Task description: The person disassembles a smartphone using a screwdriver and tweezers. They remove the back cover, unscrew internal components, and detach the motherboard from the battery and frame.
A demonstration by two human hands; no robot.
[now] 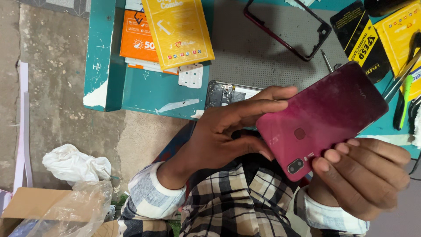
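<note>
A dark red phone back cover (322,116) was held up over the person's lap, just in front of the teal worktop (149,90), its camera window and fingerprint dimple facing the camera. The left hand (228,131) had its grip closed on the cover's left edge, fingers above and thumb below. The right hand (368,173) closed its grip on the lower right edge, fingertips curled onto the back. Behind them on the worktop lay an opened phone body (226,93), a red phone frame (289,28), yellow packets (177,30) and tweezers (399,79).
</note>
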